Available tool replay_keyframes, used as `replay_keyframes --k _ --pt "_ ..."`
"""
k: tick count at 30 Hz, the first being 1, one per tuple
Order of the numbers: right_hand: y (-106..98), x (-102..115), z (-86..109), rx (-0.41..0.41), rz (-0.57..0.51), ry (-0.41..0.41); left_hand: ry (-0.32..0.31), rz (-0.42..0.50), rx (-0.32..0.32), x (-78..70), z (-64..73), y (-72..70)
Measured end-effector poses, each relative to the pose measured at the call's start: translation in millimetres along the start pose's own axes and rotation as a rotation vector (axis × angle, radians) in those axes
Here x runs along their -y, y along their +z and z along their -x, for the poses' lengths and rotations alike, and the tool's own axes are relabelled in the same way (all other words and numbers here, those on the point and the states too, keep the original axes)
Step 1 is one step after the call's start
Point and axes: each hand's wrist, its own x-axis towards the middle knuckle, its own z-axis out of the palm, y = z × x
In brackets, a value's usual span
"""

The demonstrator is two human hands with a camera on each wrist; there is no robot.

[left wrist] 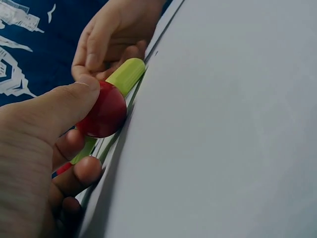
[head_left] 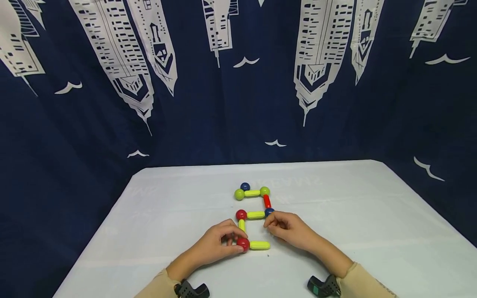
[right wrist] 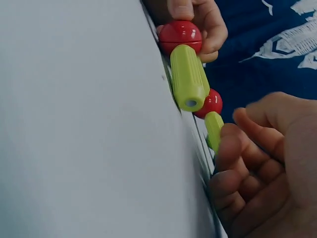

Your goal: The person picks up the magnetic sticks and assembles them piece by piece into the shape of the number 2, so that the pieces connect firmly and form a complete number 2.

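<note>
On the white table lies a chain of ball-and-rod building pieces. My left hand (head_left: 221,242) pinches the nearest red ball (head_left: 243,244) between thumb and fingers. From that ball a yellow-green rod (head_left: 260,245) points right, its far end free. Another yellow-green rod (head_left: 242,225) runs away to a second red ball (head_left: 241,215). My right hand (head_left: 292,229) hovers with loosely curled fingers beside a blue ball (head_left: 269,212), partly hiding it. In the right wrist view, nothing shows between the thumb and fingers of the right hand (right wrist: 267,163).
A yellow-green rod (head_left: 256,215) joins the second red ball to the blue ball. Farther back, a red rod (head_left: 267,201) leads to a green ball (head_left: 265,191), then a yellow-green rod, another green ball (head_left: 239,194) and a blue ball (head_left: 244,186). A dark patterned curtain (head_left: 223,103) hangs behind.
</note>
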Motion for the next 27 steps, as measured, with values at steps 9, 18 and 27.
replay_keyframes --k 9,18,27 --pt "-21 15 -50.8 -0.279 0.196 0.006 -0.006 0.011 0.028 2.1 -3.7 0.5" --pt "-20 16 -113.1 -0.324 0.369 0.084 -0.027 0.029 0.021 0.1 -2.2 -1.4" --pt "-13 5 -142.8 -0.233 0.386 0.182 -0.014 0.007 0.017 1.0 -2.5 -2.1"
